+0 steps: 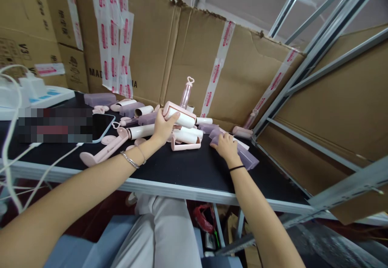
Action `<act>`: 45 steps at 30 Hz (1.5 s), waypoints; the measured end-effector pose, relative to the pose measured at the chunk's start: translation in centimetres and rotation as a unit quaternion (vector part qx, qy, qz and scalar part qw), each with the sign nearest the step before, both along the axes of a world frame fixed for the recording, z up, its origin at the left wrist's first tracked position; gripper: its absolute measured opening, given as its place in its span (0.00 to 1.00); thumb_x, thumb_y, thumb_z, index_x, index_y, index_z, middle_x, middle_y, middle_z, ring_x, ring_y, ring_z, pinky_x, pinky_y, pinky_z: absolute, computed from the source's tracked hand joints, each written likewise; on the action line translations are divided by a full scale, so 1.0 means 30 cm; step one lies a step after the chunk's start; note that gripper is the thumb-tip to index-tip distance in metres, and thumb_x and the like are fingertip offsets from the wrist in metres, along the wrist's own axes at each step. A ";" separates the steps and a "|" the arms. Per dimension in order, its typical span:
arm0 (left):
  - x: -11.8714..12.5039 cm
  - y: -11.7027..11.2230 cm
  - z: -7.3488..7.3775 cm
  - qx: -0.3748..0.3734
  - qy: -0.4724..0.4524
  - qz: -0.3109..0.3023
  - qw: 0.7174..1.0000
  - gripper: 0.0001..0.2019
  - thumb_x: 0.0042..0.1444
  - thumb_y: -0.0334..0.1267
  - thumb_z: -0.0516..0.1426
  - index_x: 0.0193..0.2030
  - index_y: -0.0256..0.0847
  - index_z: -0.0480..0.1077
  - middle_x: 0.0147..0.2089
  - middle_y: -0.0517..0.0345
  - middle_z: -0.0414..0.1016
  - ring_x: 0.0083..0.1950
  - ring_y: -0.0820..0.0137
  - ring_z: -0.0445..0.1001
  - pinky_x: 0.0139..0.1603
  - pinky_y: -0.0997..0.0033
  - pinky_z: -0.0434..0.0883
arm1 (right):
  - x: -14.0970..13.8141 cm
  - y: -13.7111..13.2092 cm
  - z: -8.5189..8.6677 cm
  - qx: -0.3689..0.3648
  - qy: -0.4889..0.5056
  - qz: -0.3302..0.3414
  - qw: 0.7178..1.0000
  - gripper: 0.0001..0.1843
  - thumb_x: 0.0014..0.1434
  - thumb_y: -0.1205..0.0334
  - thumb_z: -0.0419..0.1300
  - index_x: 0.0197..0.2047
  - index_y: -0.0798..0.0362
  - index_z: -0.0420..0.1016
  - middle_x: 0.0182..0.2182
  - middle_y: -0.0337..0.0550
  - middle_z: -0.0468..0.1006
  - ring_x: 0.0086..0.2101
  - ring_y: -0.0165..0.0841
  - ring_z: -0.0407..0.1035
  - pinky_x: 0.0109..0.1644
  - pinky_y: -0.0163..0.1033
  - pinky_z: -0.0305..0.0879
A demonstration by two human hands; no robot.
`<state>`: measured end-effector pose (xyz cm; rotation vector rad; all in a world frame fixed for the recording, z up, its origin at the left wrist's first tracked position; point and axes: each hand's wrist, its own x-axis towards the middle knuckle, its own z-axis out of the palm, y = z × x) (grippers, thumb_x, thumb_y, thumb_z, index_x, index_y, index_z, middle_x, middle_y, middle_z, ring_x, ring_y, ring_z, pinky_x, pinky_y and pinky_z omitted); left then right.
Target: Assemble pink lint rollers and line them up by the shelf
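At mid-table (188,167), the left hand (162,128) clasps a pink lint roller (182,118) atop the heap of rollers (189,136), thumb over its white roll, likely for firm hold; the right hand (226,146) rests spread, gripping nothing, on lavender covers (247,159), seemingly steadying them.

Taped cardboard boxes (157,45) behind (stacked) — phone (103,124), power strip (45,96) left.

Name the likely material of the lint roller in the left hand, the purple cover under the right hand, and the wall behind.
Lint roller in the left hand: pink frame looks like smooth moulded plastic, glossy; its white roll is probably paper. Purple cover under the right hand: translucent, frosted plastic, it seems. Wall: brown corrugated cardboard, matt, with torn edges and tape.
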<state>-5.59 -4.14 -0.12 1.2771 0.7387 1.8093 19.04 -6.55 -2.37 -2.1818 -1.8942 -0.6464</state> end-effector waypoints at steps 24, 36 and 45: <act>-0.006 0.012 0.020 -0.005 -0.073 0.020 0.997 0.21 0.44 0.48 0.61 0.38 0.41 0.56 0.40 0.56 0.67 0.35 0.69 0.74 0.28 0.67 0.76 | -0.358 0.086 0.005 -0.024 -0.039 0.365 0.930 0.32 0.62 0.43 0.43 0.65 0.49 0.53 0.60 0.56 0.59 0.57 0.46 0.54 0.59 0.54 0.48; -0.018 0.027 0.018 -0.022 -0.074 0.045 0.996 0.20 0.46 0.47 0.61 0.39 0.41 0.56 0.42 0.53 0.68 0.36 0.66 0.76 0.30 0.64 0.77 | -0.185 0.138 -0.001 -0.072 0.120 0.202 0.969 0.24 0.64 0.51 0.43 0.61 0.46 0.60 0.53 0.53 0.68 0.51 0.47 0.63 0.51 0.56 0.58; 0.017 0.029 -0.028 -0.003 -0.009 0.069 0.998 0.21 0.46 0.47 0.61 0.40 0.41 0.57 0.43 0.53 0.67 0.37 0.67 0.74 0.28 0.67 0.76 | -0.214 0.039 0.099 0.080 0.179 0.318 0.928 0.25 0.64 0.48 0.41 0.53 0.54 0.66 0.50 0.53 0.68 0.51 0.41 0.61 0.54 0.46 0.55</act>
